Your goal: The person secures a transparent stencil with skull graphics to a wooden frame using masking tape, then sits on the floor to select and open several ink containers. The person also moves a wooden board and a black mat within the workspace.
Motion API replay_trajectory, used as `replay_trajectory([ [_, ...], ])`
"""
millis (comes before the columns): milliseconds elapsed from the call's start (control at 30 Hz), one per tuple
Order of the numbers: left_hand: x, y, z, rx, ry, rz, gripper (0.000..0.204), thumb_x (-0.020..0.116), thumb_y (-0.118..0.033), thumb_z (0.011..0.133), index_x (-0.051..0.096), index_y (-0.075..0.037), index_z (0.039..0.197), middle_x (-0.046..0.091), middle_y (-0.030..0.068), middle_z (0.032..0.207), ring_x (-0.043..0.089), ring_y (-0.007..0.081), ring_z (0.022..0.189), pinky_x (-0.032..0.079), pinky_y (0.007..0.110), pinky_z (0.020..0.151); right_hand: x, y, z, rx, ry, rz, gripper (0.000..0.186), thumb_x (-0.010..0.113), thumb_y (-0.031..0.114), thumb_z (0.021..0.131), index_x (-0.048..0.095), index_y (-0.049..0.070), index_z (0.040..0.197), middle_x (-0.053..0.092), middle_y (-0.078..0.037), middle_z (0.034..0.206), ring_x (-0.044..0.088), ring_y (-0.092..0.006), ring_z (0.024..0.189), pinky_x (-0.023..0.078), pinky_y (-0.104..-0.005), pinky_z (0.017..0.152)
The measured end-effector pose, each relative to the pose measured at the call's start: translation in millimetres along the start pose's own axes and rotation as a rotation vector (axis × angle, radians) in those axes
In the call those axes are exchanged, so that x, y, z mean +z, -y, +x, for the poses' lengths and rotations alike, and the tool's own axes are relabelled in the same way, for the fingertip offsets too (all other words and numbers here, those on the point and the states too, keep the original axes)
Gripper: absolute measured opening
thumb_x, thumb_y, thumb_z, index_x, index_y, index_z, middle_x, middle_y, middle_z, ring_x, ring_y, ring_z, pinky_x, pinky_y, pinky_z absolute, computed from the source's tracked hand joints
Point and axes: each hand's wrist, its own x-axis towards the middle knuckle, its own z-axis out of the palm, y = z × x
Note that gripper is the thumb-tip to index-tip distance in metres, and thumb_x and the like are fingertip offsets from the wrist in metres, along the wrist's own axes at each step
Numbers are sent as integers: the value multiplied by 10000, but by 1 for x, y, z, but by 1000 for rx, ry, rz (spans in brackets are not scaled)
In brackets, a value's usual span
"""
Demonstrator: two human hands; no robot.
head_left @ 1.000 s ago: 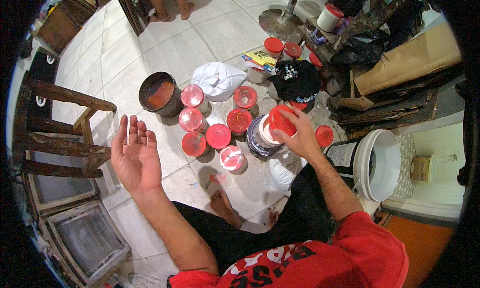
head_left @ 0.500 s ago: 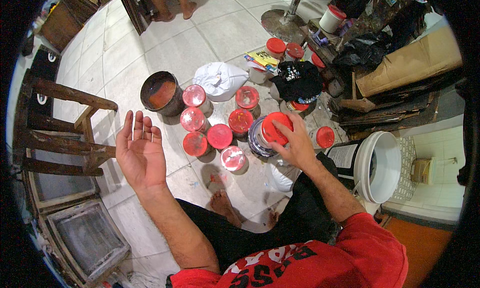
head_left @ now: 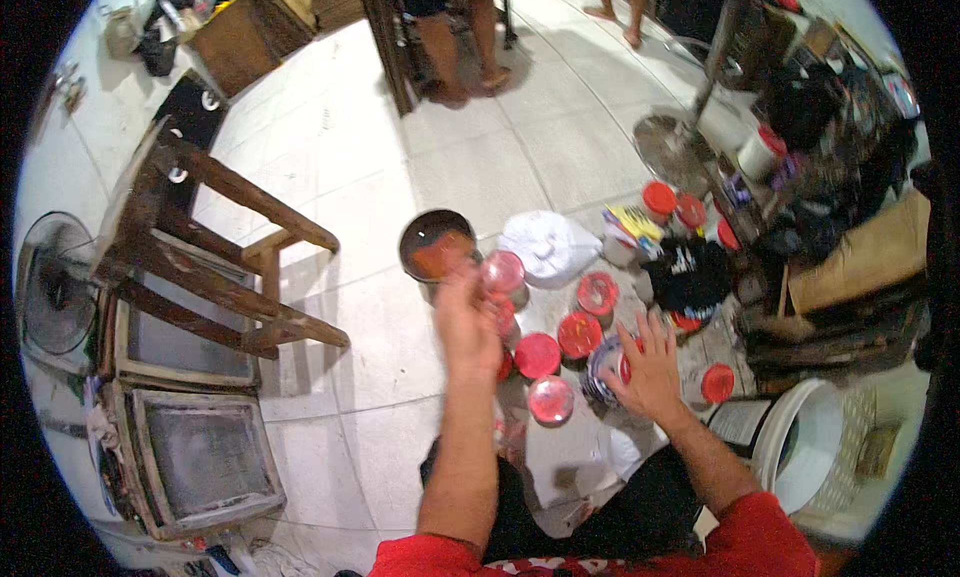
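Fingers (head_left: 657,343): our right hand (head_left: 655,379) spreads over a tub (head_left: 626,365); left hand (head_left: 468,327) blurs; we can't tell either grip.
Tub: red-lidded, partly hidden.
Label (head_left: 738,418) on bucket (head_left: 822,447): unreadable.

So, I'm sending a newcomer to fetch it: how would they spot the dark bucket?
Find the legged wooden furniture at left, then look right across the floor to the red-lidded tubs. The dark round bucket sits at their left edge, partly hidden by the left hand. Unlike those tubs, it is open and shows orange-red inside.
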Motion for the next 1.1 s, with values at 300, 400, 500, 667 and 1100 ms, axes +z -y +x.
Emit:
replay_trajectory([
  [300, -98, 66, -52, 344, -132, 1063, 376, 649, -76, 896, 570, -29, 1261, 659, 158, 1120, 677, 275, 970, 558, 401, 821, -109, 63, 2, 52, -90, 189, 862, 679, 501, 891, 390, -41, 1496, 301, -345, 1557, 239, -527, 1466, 165, -643, 1189],
  [400, -169, 30, -122, -92, -298, 1103, 421, 652, -68, 860, 572, -40, 1272, 651, 170, 1111, 668, 298, 993, 566, 409, 822, -152, 81, -12, -31, 61, 219, 831, 698, 493, 875, 439, -52, 1446, 408, -365, 1468, 342, -555, 1396, 269, -641, 1151],
  [500, -241, -47, -192, -86, -340, 1397, 466, 725, -117, 733, 605, -8, 1169, 685, 114, 819, 677, 254, 776, 569, 395, 765, -189, 97, -37, -139, 384, 174, 801, 696, 528, 868, 504, -32, 1407, 494, -329, 1406, 473, -507, 1317, 404, -540, 1105],
  [667, -323, -242, -306, -557, -689, 1007, 317, 734, -216, 792, 660, -27, 1035, 701, 149, 851, 704, 300, 725, 580, 433, 650, -227, 152, -49, -167, 1050, 164, 862, 617, 694, 868, 527, 61, 1446, 622, -294, 1304, 602, -431, 1220, 481, -474, 1057],
  [1100, -247, -466, -245, -154, -972, 975, 426, 701, -120, 786, 576, -11, 1178, 690, 200, 961, 669, 326, 942, 529, 459, 852, -282, 217, 75, -157, 902, 149, 683, 732, 586, 810, 652, 162, 1340, 751, -144, 1090, 720, -322, 988, 551, -449, 902],
])
